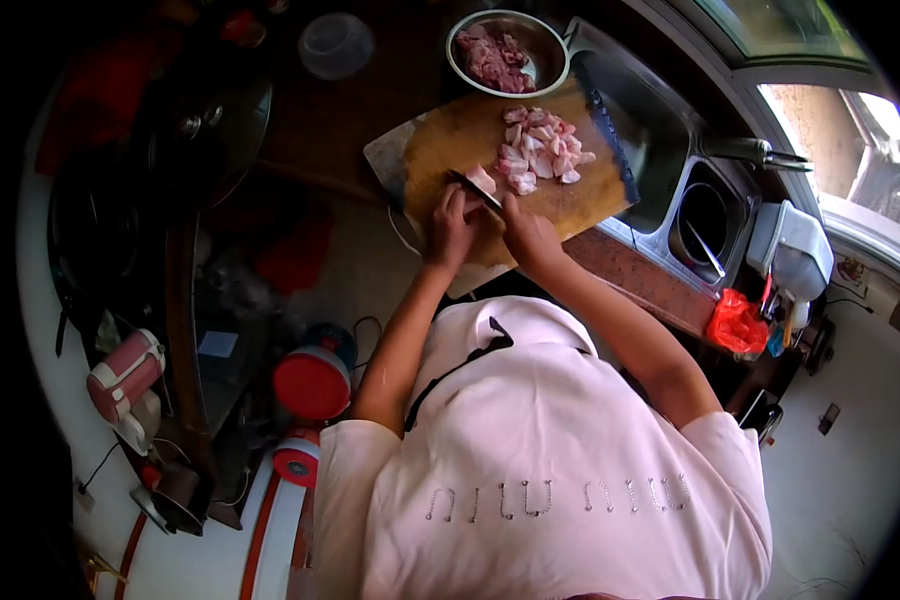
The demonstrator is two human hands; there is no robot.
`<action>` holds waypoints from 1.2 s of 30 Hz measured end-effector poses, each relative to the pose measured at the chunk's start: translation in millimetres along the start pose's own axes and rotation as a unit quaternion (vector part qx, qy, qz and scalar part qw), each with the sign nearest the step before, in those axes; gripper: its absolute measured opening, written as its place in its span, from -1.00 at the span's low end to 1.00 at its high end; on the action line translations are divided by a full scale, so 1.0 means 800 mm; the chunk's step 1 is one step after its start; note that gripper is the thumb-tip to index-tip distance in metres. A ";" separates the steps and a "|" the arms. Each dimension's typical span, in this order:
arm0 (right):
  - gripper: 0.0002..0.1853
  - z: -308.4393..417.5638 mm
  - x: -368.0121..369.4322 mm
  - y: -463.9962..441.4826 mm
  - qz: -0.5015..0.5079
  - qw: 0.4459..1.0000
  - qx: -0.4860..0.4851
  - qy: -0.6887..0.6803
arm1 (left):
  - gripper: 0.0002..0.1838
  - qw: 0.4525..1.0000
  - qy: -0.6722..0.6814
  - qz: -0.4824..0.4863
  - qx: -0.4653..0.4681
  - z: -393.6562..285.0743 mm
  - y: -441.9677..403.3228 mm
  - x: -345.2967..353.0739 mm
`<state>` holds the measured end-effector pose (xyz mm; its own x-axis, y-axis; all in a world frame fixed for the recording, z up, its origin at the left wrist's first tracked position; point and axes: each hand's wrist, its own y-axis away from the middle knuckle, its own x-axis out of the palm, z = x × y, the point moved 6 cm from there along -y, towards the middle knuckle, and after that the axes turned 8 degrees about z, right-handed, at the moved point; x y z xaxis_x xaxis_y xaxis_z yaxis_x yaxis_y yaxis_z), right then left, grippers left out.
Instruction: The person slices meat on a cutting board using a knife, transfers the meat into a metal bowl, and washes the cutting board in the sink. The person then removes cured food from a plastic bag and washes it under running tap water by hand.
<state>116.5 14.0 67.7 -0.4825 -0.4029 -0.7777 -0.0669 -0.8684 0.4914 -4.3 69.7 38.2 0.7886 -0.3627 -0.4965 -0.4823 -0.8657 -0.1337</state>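
My right hand (532, 236) is closed around the handle of a kitchen knife (476, 190), whose dark blade slants up and left over the cutting board (440, 140). My left hand (450, 228) rests on the board just left of the blade, fingers bent; whatever lies under them is hidden. One pale pink piece of meat (481, 178) sits against the far side of the blade. A pile of cut, fatty meat chunks (542, 150) lies farther right on the board.
Beyond the board stands a metal bowl (544, 60) holding darker red meat. A clear plastic bowl (336, 46) is at the far left. To the right is a steel sink (638, 110) with a dark round pot (700, 222); a red plastic bag (738, 322) hangs nearby.
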 end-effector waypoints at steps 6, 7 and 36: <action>-0.75 -0.014 0.005 0.001 -0.037 0.999 -0.030 -0.009 | -0.69 0.999 0.015 0.024 0.016 -0.007 -0.001 -0.003; -0.74 -0.020 0.003 0.008 -0.021 0.999 -0.027 -0.012 | -0.67 1.000 0.011 0.000 0.029 -0.010 0.001 -0.010; -0.59 0.022 -0.029 0.028 0.112 0.994 0.017 0.010 | -0.72 0.996 0.032 -0.064 -0.047 0.011 0.024 -0.014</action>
<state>111.2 8.7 103.8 -0.4713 -0.5908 -0.6549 0.0103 -0.7461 0.6657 -26.0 60.5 33.7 0.8652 -0.2665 -0.4248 -0.3418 -0.9333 -0.1105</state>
